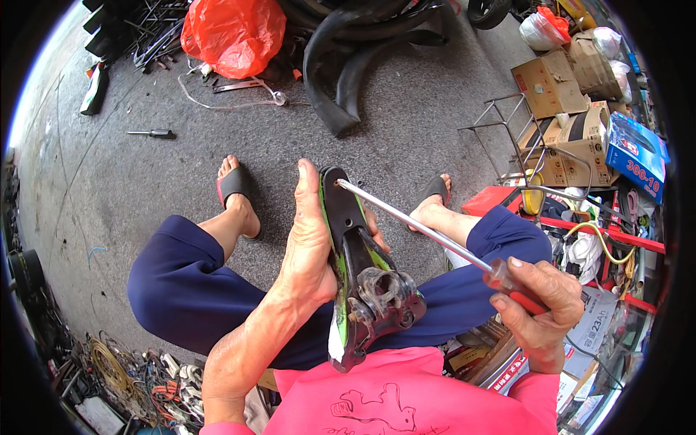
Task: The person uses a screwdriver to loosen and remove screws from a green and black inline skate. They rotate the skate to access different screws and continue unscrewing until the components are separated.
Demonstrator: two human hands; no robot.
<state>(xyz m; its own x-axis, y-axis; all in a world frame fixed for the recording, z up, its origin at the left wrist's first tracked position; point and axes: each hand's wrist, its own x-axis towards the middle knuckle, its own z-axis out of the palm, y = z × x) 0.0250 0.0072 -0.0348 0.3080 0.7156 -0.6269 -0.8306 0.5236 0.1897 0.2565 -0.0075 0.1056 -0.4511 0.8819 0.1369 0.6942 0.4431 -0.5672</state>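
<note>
A black and green bicycle saddle [356,255] is held underside up above my lap, its narrow end pointing away from me. My left hand [312,244] grips it around the side, thumb along the left edge and fingertips showing at the right. Dirty metal clamp parts [386,296] sit on its nearer half. In my right hand [549,310] is a long screwdriver [416,222] with a clear and red handle. Its tip meets the hole near the saddle's narrow end; whether a screw is seated there is too small to tell. A second hole lies nearer me.
Another screwdriver [151,133] lies on the grey floor [163,174]. Ahead are black rubber tubes [348,60] and an orange plastic bag [234,35]. At right stand a metal wire frame [530,147], cardboard boxes [552,81] and a blue box [636,155]. Tangled cables [130,375] lie lower left.
</note>
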